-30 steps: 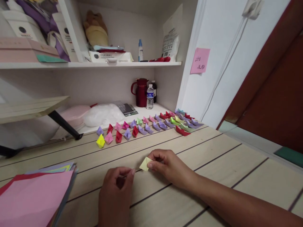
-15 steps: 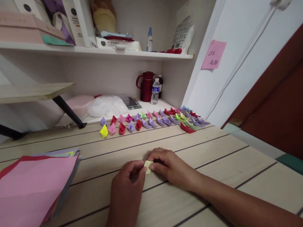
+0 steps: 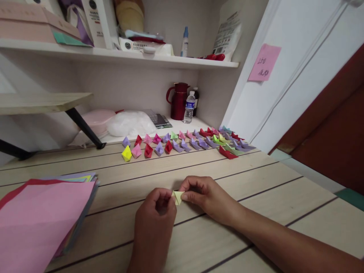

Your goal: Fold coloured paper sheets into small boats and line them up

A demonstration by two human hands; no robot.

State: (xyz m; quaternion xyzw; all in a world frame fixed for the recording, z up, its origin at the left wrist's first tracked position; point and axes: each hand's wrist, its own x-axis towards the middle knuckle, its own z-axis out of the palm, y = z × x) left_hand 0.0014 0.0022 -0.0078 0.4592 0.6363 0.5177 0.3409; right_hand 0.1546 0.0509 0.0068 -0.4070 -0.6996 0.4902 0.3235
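Note:
A small pale-yellow folded paper point(image 3: 178, 197) is held just above the wooden tabletop, between both my hands. My left hand point(image 3: 157, 216) pinches its left edge between thumb and fingers. From the other side, my right hand point(image 3: 203, 195) pinches its right corner, thumb in front. The paper spreads into a roughly triangular shape with a crease across it; its back is hidden. Beyond my hands, small folded paper boats stand in rows, among them a bright yellow one point(image 3: 126, 153), a red one point(image 3: 227, 152) and several purple ones point(image 3: 203, 143).
A stack of coloured paper sheets point(image 3: 48, 216) lies at the left, pink on top. Behind the boats are a dark red jug point(image 3: 179, 101), a water bottle point(image 3: 189, 108) and a white plastic bag point(image 3: 131, 123). A wooden riser point(image 3: 45, 103) with black legs stands at the left back.
My right fingers have shifted slightly outward on the yellow paper, which now looks wider and more triangular. Both hands still pinch it. The camera view has tilted and shifted a little.

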